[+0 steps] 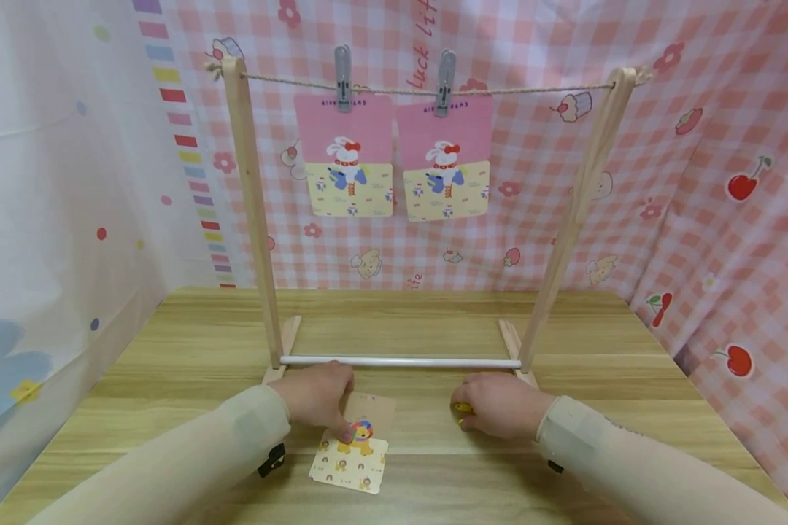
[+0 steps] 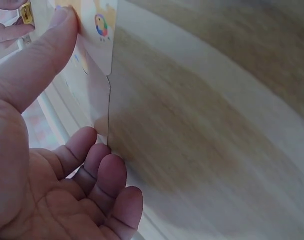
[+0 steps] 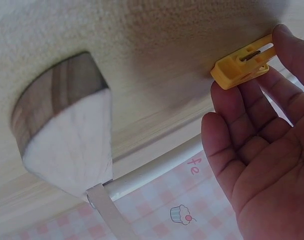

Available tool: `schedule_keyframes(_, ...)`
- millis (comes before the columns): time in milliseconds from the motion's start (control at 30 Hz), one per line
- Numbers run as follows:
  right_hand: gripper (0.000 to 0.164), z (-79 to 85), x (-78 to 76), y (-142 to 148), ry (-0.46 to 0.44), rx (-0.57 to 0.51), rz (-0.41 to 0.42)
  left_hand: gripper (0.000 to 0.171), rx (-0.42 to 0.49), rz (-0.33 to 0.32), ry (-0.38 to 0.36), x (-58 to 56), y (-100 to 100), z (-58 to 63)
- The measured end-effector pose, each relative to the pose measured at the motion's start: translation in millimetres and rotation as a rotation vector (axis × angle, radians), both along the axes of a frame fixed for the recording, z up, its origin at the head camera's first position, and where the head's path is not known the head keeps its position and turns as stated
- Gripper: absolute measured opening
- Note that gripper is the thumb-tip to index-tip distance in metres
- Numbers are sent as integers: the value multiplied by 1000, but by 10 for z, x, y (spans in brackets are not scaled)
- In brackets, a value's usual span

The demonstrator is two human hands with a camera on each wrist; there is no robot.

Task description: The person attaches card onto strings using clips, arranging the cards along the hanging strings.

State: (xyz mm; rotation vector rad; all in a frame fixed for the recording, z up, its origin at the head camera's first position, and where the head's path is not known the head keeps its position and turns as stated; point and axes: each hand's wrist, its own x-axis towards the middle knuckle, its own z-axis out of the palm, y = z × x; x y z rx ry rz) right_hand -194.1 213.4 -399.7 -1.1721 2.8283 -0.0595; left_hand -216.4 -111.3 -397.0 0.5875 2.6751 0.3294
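A lion-printed card [image 1: 352,467], tan above and cream below, lies on the wooden table. My left hand [image 1: 318,394] holds it at its left side: the thumb is on its printed face, the fingertips at its edge, as the left wrist view shows. To the right, my right hand [image 1: 502,405] pinches a yellow clothespin [image 3: 241,62] between thumb and fingers, low over the tabletop. Behind both hands stands a wooden rack. From its rope [image 1: 532,90], two grey clothespins [image 1: 344,76] hold two pink-and-yellow rabbit cards [image 1: 346,189], side by side.
The rack's left post [image 1: 252,204] and right post [image 1: 578,204] rise from wooden feet, joined low down by a white rod [image 1: 400,362] just beyond the hands. A pink checked curtain [image 1: 433,255] hangs behind the table [image 1: 400,313], with a white printed curtain [image 1: 72,219] at left.
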Motion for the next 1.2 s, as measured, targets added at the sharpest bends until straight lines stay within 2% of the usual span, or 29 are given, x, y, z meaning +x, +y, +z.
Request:
schedule_keyframes(167,16,5,4,-2,8,1,4,66,-3,-7,10,14,6,8)
schedule_keyframes(333,16,3,6,-4,0,-1,0,59,-6,-13,16,15,4,3)
schedule_keyframes(467,16,3,6,-4,1,-2,2,56,28,-13,7,17,-6,2)
schedule_keyframes(600,16,6,5,-3,6,-4,7,64,56,-21,-4,15,-13,5)
schedule_keyframes(767,16,11,4,-1,15,-8,19,72,37,-47,-1,12,13,-5)
schedule_keyframes(933,17,5,3,1,23,-6,19,76,38,-39,-11,7,30,-6)
schedule_keyframes(1200,16,6,4,-4,21,-4,20,75,47,-22,-17,-10,32,-40)
